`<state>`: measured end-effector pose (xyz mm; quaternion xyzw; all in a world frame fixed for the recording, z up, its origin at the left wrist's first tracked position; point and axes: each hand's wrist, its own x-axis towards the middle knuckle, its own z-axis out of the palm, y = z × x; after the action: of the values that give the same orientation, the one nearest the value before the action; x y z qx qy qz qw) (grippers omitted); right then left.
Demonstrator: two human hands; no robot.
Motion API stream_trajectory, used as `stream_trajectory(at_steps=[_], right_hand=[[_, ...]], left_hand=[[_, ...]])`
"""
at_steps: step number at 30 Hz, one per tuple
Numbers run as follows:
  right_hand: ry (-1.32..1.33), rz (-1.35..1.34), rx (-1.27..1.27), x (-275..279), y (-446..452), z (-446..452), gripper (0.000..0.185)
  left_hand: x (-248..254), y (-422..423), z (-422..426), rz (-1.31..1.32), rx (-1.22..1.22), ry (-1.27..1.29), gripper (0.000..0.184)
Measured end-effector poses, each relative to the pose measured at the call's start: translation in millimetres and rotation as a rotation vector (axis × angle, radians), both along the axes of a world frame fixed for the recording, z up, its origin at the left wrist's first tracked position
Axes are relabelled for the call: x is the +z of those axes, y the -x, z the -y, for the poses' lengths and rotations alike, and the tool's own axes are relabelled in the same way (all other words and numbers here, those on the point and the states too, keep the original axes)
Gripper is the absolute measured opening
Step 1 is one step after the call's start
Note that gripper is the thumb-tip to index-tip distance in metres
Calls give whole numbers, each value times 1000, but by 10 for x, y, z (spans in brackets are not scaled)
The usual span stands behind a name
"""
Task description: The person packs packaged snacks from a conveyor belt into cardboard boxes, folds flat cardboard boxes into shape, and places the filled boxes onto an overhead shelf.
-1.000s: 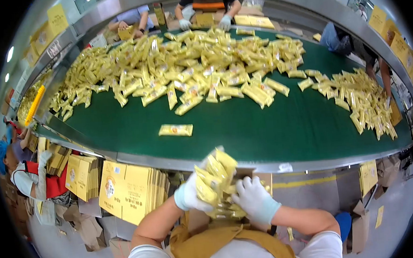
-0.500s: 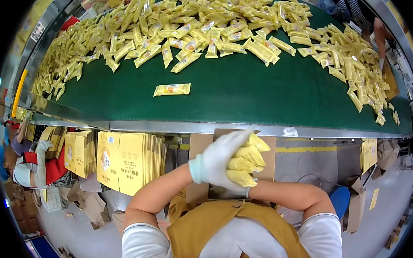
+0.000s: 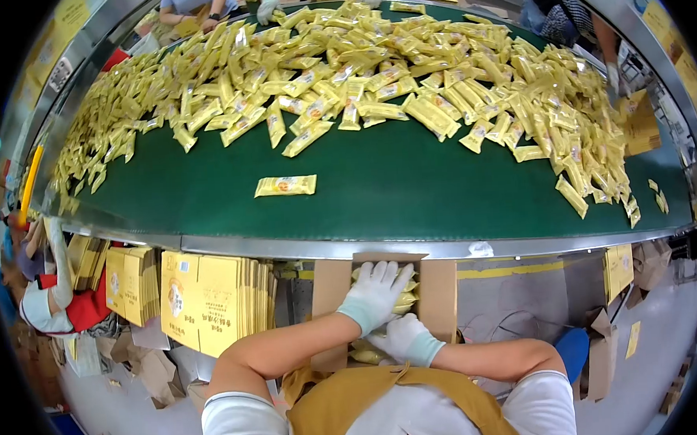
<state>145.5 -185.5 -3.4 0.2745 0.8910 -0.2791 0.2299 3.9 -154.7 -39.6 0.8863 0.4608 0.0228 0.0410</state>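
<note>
An open brown cardboard box stands below the belt's near edge, with yellow snack packets inside. My left hand, in a white glove, reaches over a bunch of packets in the box. Its fingers bend across them, and packet ends show on both sides. Close to it, my gloved right hand presses against the near side of the bunch with bent fingers, partly hidden. More packets lie in the near part of the box. On the green belt, a single packet lies apart from the large heap of packets.
Flat yellow cartons stand stacked on edge left of the box. The belt's metal edge runs just beyond it. A co-worker's gloved hands are at the far side of the belt. Other people stand left and right. A blue stool is at right.
My left hand has lowered the bunch of packets into the box. My right hand has come up beside it. The view has tilted, so more of the belt's far side shows.
</note>
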Motion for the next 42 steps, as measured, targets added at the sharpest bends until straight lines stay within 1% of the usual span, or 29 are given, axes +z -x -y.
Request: stream_trajectory(at_steps=[1,2,4,5,6,8,9,10,12,13,14,15,16,17,18,19,20,21,22,24,25,28,30,32,34,36,38,40,42], right_hand=[[-76,-202,-85,-201,-23,36,36],[-102,-283,-33,-390,-60,22,33],[-162,-437,73,-378,-22,-88,29],[-183,-485,79,-331,-50,-111,25],[-206,-408,157,-253,-56,-148,25],[-123,-385,94,-176,-103,-168,27],[-114,-478,62,-119,-174,-219,27],[-105,-573,38,-45,-284,-302,26],[-79,-774,5,79,-545,-524,26],[-172,-976,-212,131,-721,-696,26],[-282,-1018,-401,190,-912,-939,27],[-434,-788,-615,82,-1289,-1187,29],[-648,-810,-822,92,-1656,-1421,32],[-829,-832,-1048,103,-2023,-1654,34],[-976,-858,-1236,-132,-2560,-1903,37],[-1108,-760,-1400,-387,-3168,-2111,45],[-1324,-417,-1360,-626,-3823,-2295,53],[-1209,-507,-1495,-694,-4302,-2420,57],[-1085,-596,-1623,-756,-4692,-2555,60],[-773,-1118,-1839,-1087,-5235,-2956,64],[-778,-955,-1844,-986,-5086,-3108,65],[-764,-451,-1812,-659,-4342,-3560,69],[-845,-480,-1714,-864,-4210,-3894,68],[-874,-595,-1573,-962,-3867,-4112,68],[-806,-742,-1444,-826,-3209,-4243,69],[-719,-773,-1401,-892,-2541,-4456,75],[-754,-745,-1326,-841,-1638,-4529,79],[-798,-759,-1158,-787,-861,-4563,84],[-703,-806,-1098,-786,-112,-4505,87]], left_hand=[[6,9,-7,28,-4,114,95],[-33,5,-15,-41,-9,140,94],[-125,-29,-46,-178,-20,182,92],[-148,-33,-57,-186,-18,262,94],[-220,-14,-52,-163,-20,260,98],[54,32,-129,-215,-89,391,84],[208,68,-165,-185,-114,436,88],[292,125,-206,-157,-147,455,84],[448,391,-377,99,-275,462,63],[643,535,-547,279,-242,659,52],[849,700,-702,460,-204,855,41],[1001,923,-755,630,-110,865,38],[1063,1133,-827,801,-15,870,35],[947,1307,-925,764,68,568,43],[803,1400,-991,717,149,267,51],[719,1398,-1040,528,320,-4,63],[611,1393,-1071,331,486,-276,76],[265,1556,-1071,192,600,-241,100],[92,1632,-1076,135,664,-195,107],[-74,1679,-1091,122,712,-199,110],[-68,1633,-1134,114,732,-184,110],[-72,1559,-1256,108,616,-213,106],[-76,1542,-1304,86,590,-204,101],[-83,1534,-1307,75,585,-195,99],[-111,1505,-1336,65,562,-189,99],[-66,1424,-1350,31,542,-180,100],[-59,1413,-1347,7,548,-176,103],[-37,1397,-1342,5,560,-180,106],[-40,1396,-1339,21,550,-213,106]])
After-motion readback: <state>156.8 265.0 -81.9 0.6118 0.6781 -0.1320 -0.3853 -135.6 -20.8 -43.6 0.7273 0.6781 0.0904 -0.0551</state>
